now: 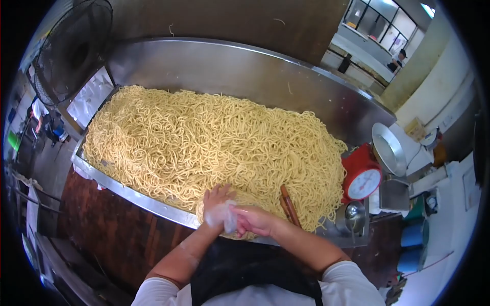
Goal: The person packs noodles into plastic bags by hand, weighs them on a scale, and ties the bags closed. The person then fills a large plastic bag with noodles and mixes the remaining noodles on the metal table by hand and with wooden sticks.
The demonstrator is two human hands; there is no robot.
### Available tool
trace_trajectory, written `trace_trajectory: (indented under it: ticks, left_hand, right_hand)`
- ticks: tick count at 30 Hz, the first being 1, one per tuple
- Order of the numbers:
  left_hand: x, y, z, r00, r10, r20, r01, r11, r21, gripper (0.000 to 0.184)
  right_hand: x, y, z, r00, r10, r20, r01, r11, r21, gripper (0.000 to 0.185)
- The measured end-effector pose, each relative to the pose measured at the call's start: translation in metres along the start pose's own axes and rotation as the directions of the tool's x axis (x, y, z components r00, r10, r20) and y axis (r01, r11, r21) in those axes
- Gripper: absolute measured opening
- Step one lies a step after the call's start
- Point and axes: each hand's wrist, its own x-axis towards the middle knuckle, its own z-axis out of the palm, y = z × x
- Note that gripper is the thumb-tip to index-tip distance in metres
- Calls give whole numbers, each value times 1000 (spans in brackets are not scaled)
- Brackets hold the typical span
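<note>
My left hand is over the noodles at the near edge of the tray, its fingers open and spread, pointing to the far side. Thin, clear plastic lies crumpled around its palm and wrist. My right hand comes in from the right and meets the left one at that plastic; its fingers are bent and closed on it, as far as I can see, though the exact pinch is partly hidden. Just under both hands is a rounded bunch of noodles, close to my apron; I cannot tell whether it is wrapped.

The noodles are pale yellow and thick, heaped over most of the long metal tray, from its left end almost to its right. Its tall back wall rises on the far side, with a few loose strands stuck to it. To the right of my hands, two brown sticks lie slanted on the noodles, touching them. Past the right end of the heap stands a red scale with a round white dial and a shiny pan. A metal bowl sits nearer than the scale. A fan stands at the far left.
</note>
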Motion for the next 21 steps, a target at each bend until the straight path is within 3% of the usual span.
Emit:
trace_trajectory:
  ticks: [1, 2, 3, 4, 5, 6, 7, 8, 9, 10, 11, 12, 14, 15, 16, 17, 18, 19, 20, 21]
  left_hand:
    - [-2, 0, -1, 1000, -4, -2, 4, 1000, -3, 48]
    - [-5, 2, -4, 996, 50, -75, -52, 998, -28, 45]
    - [-8, 2, -6, 984, 105, -147, -113, 993, -47, 42]
    - [-6, 3, -6, 984, 107, -145, -115, 992, -46, 42]
    - [-1, 5, -7, 992, 38, -120, -49, 995, -92, 42]
    - [1, 6, -9, 995, -34, -93, 21, 990, -136, 41]
    - [-1, 8, -14, 995, -17, -100, 0, 987, -161, 38]
    - [-1, 9, -13, 994, -27, -104, 10, 988, -156, 38]
    - [-2, 10, -9, 991, -24, -130, 2, 986, -168, 37]
    - [-3, 13, -10, 988, -24, -153, -4, 984, -178, 36]
    - [-5, 12, -13, 995, 7, -95, -22, 989, -149, 40]
    - [-7, 10, -15, 996, -3, -90, -10, 990, -143, 40]
    - [-7, 4, -16, 993, 52, -104, -74, 973, -220, 44]
    - [-1, 3, -12, 999, 29, 38, -24, 991, -132, 46]
    - [-2, -1, -8, 999, 21, 37, -16, 991, -131, 46]
    - [-2, -4, -3, 998, 54, 23, -51, 991, -124, 47]
    - [-3, -7, 2, 996, 88, 10, -86, 990, -116, 47]
    - [-2, -10, 4, 992, 123, -17, -124, 987, -104, 47]
    - [-3, -11, 5, 993, 119, -16, -120, 987, -104, 47]
    - [-2, -12, 7, 995, 103, -5, -103, 981, -167, 47]
  right_hand:
    - [-6, -10, 9, 998, -38, -52, 31, 990, -141, 56]
    - [-14, -17, 21, 998, -35, -52, 27, 990, -141, 56]
    - [-23, -22, 32, 952, -300, -58, 168, 673, -720, 61]
    - [-28, -25, 38, 861, -498, 103, 148, 53, -988, 66]
    - [-15, -11, 26, 587, -753, 298, 177, -240, -954, 68]
    - [-15, -9, 21, 586, -752, 302, 182, -241, -953, 68]
    - [-18, -10, 18, 775, -629, 53, -23, -111, -994, 63]
    - [-20, -12, 16, 870, -446, -211, -250, -32, -968, 58]
    - [-17, -10, 12, 876, -439, -198, -239, -39, -970, 58]
    - [-12, -6, 8, 928, -194, -318, -215, 417, -883, 52]
    - [-9, -2, 6, 949, 89, -303, -258, 772, -581, 46]
    - [-10, 1, 4, 951, 98, -292, -258, 773, -580, 46]
    - [-16, -5, 8, 999, -40, -29, 36, 991, -126, 42]
    - [-20, -12, 15, 995, -94, 23, 96, 980, -173, 47]
    - [-21, -13, 15, 996, -87, 28, 91, 980, -174, 47]
    - [-21, -14, 15, 978, -187, 92, 205, 770, -604, 49]
    - [-22, -15, 16, 949, -245, 197, 280, 375, -884, 52]
    - [-33, -24, 34, 937, -299, 179, 220, 109, -969, 54]
    - [-32, -22, 35, 938, -296, 182, 222, 110, -969, 54]
    - [-32, -19, 35, 884, -423, 199, 187, -69, -980, 51]
